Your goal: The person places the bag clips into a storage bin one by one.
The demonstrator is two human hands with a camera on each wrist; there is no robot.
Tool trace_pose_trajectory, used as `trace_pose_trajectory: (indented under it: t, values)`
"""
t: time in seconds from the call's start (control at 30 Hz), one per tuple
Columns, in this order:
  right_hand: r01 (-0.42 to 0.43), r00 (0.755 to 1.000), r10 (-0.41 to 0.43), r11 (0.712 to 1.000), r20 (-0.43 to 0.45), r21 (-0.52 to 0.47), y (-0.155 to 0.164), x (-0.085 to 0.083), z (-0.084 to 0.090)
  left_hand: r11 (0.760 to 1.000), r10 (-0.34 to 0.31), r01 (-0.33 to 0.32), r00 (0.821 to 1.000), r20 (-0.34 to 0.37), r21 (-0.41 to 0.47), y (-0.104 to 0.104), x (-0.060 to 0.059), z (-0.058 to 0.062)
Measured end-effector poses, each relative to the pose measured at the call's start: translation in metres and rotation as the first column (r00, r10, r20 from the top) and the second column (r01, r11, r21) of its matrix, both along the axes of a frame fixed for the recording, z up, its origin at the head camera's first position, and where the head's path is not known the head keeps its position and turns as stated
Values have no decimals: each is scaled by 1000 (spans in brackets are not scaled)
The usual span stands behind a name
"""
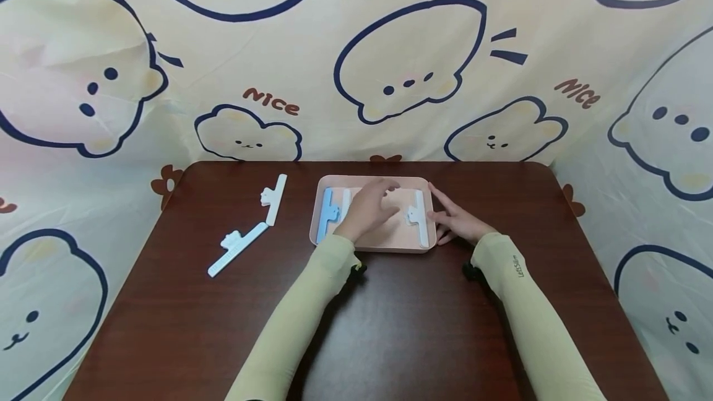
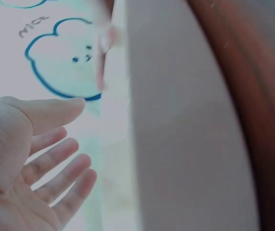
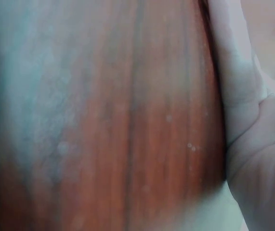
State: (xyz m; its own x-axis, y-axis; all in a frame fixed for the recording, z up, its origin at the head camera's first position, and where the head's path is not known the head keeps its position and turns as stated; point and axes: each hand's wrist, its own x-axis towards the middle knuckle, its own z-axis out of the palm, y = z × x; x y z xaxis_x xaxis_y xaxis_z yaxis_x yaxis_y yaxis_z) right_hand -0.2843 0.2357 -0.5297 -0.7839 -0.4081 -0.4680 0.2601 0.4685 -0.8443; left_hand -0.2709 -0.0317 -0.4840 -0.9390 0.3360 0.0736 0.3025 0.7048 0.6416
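Note:
A shallow pink tray [image 1: 398, 239] stands on the table. Inside it, a blue bag clip [image 1: 325, 215] lies at the left with a whitish clip [image 1: 346, 203] beside it, partly hidden by my left hand [image 1: 367, 210]. Another whitish clip [image 1: 421, 218] lies along the tray's right end. My left hand hovers over the middle of the tray, fingers relaxed and holding nothing, as the left wrist view also shows. At the tray's right wall, my right hand [image 1: 461, 223] rests with its fingers extended against the outside.
Left of the tray, a white clip [image 1: 274, 200] and a pale blue clip [image 1: 236, 250] lie on the brown table [image 1: 401, 327], their ends nearly meeting. A patterned cloth [image 1: 312, 67] hangs behind the table and at its sides.

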Motion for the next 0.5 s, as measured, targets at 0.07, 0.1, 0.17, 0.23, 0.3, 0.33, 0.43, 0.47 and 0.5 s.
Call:
trace_pose_trajectory:
  t: [0.07,0.1,0.17,0.23,0.3,0.33,0.43,0.47,0.5]
  values:
    - [-3,1000,3,1000,-7,-2,0,0,0,1000,8,-7,1000,-24,11,-8,-2,4]
    - [-5,1000,5,1000,-8,-2,1,0,0,1000,10,-9,999,-34,13,-13,-2,6]
    - [-3,1000,3,1000,-5,-1,1,0,-1,1000,11,-11,999,-50,13,-23,-4,10]
    - [1,1000,-1,1000,-1,1,1,0,-1,1000,10,-9,998,-65,15,-35,-4,15]
    - [1,1000,-1,1000,-1,4,2,0,-1,1000,15,-14,996,-85,14,-48,-4,19]
    - [1,1000,-1,1000,-2,4,2,0,-1,1000,20,-19,995,-96,13,-55,-5,21]
    - [3,1000,-3,1000,-1,2,1,-1,-1,999,42,-42,992,-123,5,-76,-5,25]
    - [3,1000,-3,1000,-2,2,1,-1,-1,998,56,-56,991,-124,6,-82,-5,25]
    - [1,1000,-1,1000,-2,4,1,-1,-1,998,70,-70,990,-123,8,-89,-5,26]
